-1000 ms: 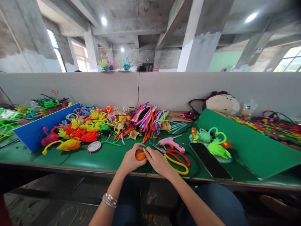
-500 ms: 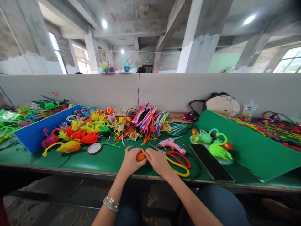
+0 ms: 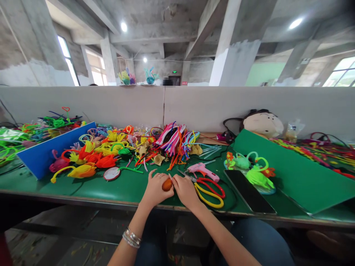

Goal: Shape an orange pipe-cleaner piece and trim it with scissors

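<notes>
My left hand point(image 3: 155, 190) is wrapped round a small rounded orange-brown piece point(image 3: 166, 185), fuzzy like bent pipe cleaners, low over the table's front edge. Against its right side my right hand point(image 3: 186, 190) has its fingertips pinched together; what lies between them is too small or hidden to make out. Just right of that hand are scissors point(image 3: 193, 179) with one red and one yellow handle. A pink glue gun point(image 3: 203, 170) rests behind them. A small round white disc with a red rim point(image 3: 111, 173) lies to the left.
Pipe-cleaner swans, one yellow-orange point(image 3: 83, 170), sit by a blue board point(image 3: 33, 159). Bundled pipe cleaners point(image 3: 173, 140) are heaped at the back. A black phone point(image 3: 248, 192), a tray of green swans point(image 3: 259, 177) and a green board point(image 3: 299, 177) stand right.
The orange-brown piece has turned slightly in my left hand and shows a smoother, darker side. Both hands stay in nearly the same place.
</notes>
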A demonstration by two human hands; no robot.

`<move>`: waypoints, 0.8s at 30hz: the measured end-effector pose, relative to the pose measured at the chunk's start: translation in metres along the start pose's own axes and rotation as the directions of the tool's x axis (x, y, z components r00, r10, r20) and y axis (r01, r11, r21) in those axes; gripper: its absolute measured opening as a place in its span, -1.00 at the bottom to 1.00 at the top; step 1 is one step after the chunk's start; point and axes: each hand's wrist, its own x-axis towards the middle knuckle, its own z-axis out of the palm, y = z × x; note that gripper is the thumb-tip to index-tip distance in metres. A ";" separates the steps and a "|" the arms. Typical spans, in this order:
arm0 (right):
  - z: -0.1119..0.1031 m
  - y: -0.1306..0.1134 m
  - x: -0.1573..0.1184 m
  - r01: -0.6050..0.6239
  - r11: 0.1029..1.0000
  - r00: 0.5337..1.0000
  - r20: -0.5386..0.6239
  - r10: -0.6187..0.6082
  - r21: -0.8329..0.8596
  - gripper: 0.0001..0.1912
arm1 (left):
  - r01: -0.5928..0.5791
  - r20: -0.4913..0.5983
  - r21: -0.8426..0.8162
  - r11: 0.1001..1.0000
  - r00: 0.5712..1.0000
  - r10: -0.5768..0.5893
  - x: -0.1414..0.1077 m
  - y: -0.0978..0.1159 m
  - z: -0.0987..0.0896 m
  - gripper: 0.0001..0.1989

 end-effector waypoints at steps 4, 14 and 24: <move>0.002 -0.001 -0.001 0.023 1.000 1.000 0.004 -0.023 -0.013 -0.67 | -0.042 0.001 0.026 0.999 0.999 0.042 -0.001 0.001 0.000 -0.81; -0.003 0.005 -0.001 -0.026 0.964 0.992 0.124 -0.008 0.266 -0.74 | -0.011 -0.061 0.096 0.995 0.998 0.017 -0.004 0.001 0.001 -0.87; 0.002 0.004 -0.001 -0.013 0.999 0.992 0.125 0.007 0.047 -0.76 | 0.056 -0.131 0.030 0.998 0.990 -0.052 -0.005 0.008 -0.004 -0.71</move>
